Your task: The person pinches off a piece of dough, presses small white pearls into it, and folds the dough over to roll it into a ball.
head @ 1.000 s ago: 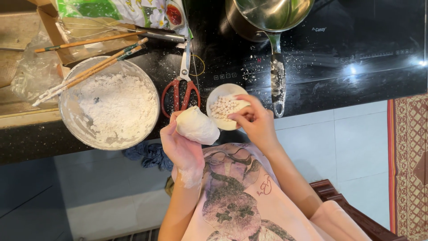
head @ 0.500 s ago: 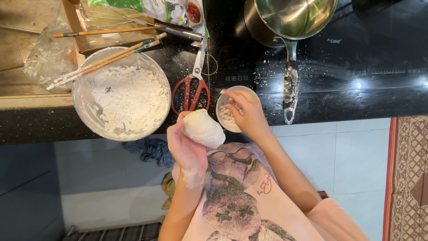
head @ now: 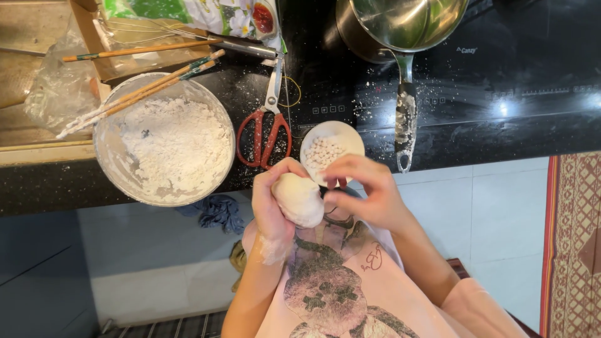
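While the left hand [head: 273,209] is cupping a smooth, pale lump of white dough [head: 299,199], its fingers are curling closed around the lump's left side, holding it over the edge of the black counter [head: 50,188]. Just beside it, the right hand [head: 366,194] is hovering with its fingers bent and pinched loosely together, the fingertips pointing toward the dough; whether anything is lying between them is too small to tell. Right behind both hands, a small round white bowl of tiny white pellets [head: 330,150] is sitting on the counter. To its left, red-handled metal scissors [head: 266,122] are lying closed, and farther left a large clear glass bowl of white flour [head: 164,141] is standing with floury wooden chopsticks [head: 141,92] resting across its rim. Farther back, a shiny steel saucepan [head: 404,28] is sitting on the black, flour-dusted induction hob [head: 513,69], its handle pointing toward the person.
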